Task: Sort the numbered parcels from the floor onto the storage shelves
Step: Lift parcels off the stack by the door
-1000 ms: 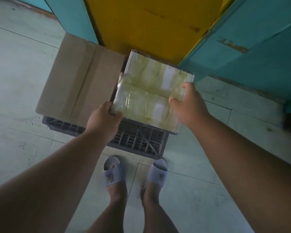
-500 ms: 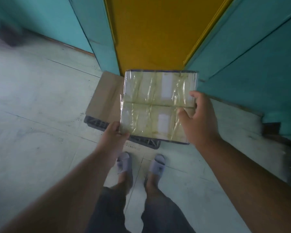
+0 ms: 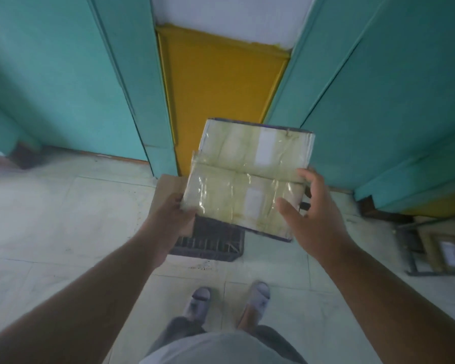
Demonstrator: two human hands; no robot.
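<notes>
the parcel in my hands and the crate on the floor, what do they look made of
Parcel: probably a cardboard box wrapped in glossy clear tape or film; the surface wrinkles and glints. Crate: looks like dark matte moulded plastic, with open ribbed lattice walls; the blur leaves that unsure.

1. Pale tiled floor [image 3: 63, 219], scuffed and speckled with dirt.
2. Teal wall panels [image 3: 50, 74] stand left and right, with a yellow panel [image 3: 221, 88] between them at the far side.
3. A dark plastic crate [image 3: 210, 244] sits on the floor near the yellow panel.
4. Dim, even light.
</notes>
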